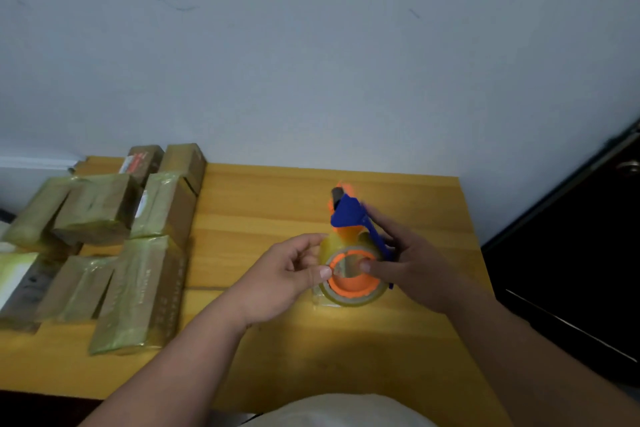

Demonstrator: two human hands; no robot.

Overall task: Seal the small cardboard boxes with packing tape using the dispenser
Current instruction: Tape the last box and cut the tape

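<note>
The tape dispenser (353,218) is gripped in the right hand (412,267); the left hand (294,270) pinches its tape roll (353,295). Taped boxes (138,288) sit nearby.

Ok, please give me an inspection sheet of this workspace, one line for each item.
Surface: yellow wooden table.
Job's things: tape dispenser, blue and orange, with tape roll; taped cardboard boxes grouped at left.
Clutter: nothing seen.
Grippers: left hand touches the roll, thumb at the orange core; right hand grips the dispenser.
Cables: nothing seen.
Surroundings: scuffed grey wall; dark door at right.
</note>
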